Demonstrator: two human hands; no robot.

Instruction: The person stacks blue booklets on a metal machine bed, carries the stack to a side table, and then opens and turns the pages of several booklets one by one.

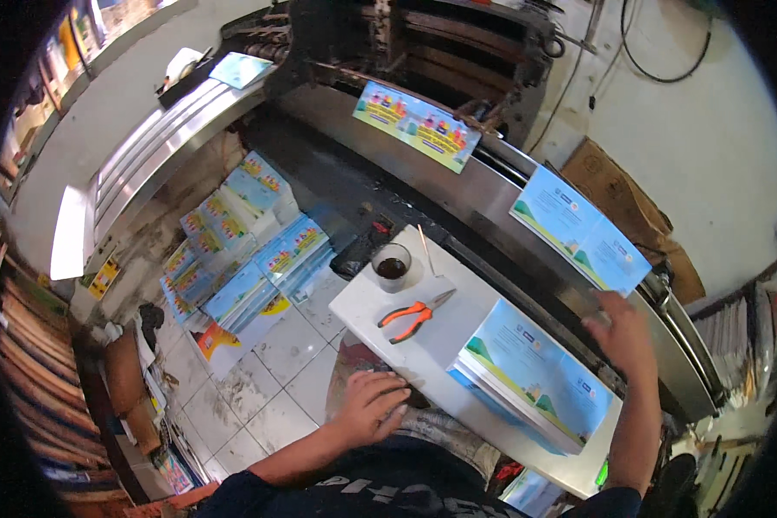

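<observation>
Left hand (369, 406) loosely open, fingers slightly bent, nothing seen in it; near edge of white table (363, 302); right hand (617, 332) part-open, thumb apart from fingers, at lower edge of blue printed sheet (583, 229) lying along machine's metal rail (492, 203); cannot tell whether fingertips touch sheet; stack of similar sheets (535, 371) on table, between hands; orange-handled pliers (410, 319) and cup of dark liquid (391, 266) just beyond left hand.
</observation>
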